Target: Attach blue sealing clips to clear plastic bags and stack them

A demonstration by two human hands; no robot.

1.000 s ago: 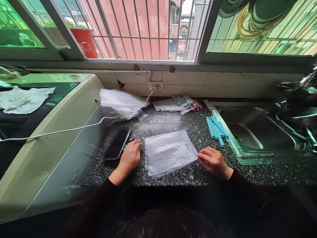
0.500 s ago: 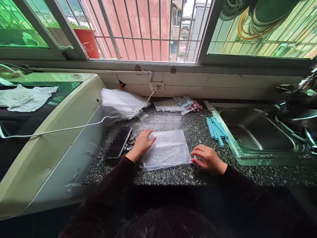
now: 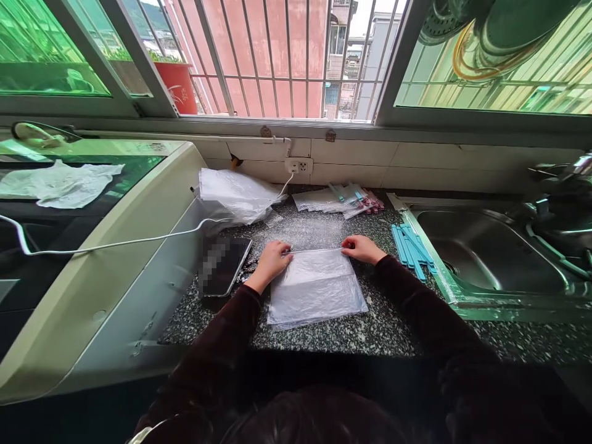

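A clear plastic bag (image 3: 317,287) lies flat on the speckled dark counter (image 3: 319,342) in front of me. My left hand (image 3: 276,258) pinches its far left corner, while my right hand (image 3: 361,248) pinches the far right corner. Between them the far edge runs straight, just off or on the counter; I cannot tell which. Whether the bag is one layer or several is unclear. To the left of my left hand rests a dark phone or tablet (image 3: 231,271). Right of my right forearm lie several light-blue plastic strips (image 3: 411,250) in a loose pile.
At the back left is a heap of clear plastic bags (image 3: 238,194). Further right, flat bags (image 3: 319,201) lie with blue and pink strips. A metal sink (image 3: 494,246) borders the right side. A white cable (image 3: 115,245) crosses a washing machine (image 3: 134,203) to the wall socket (image 3: 298,165).
My right hand has moved from the bag's near right side up to its far right corner and closed there. The left hand's fingers have closed on the far left corner.
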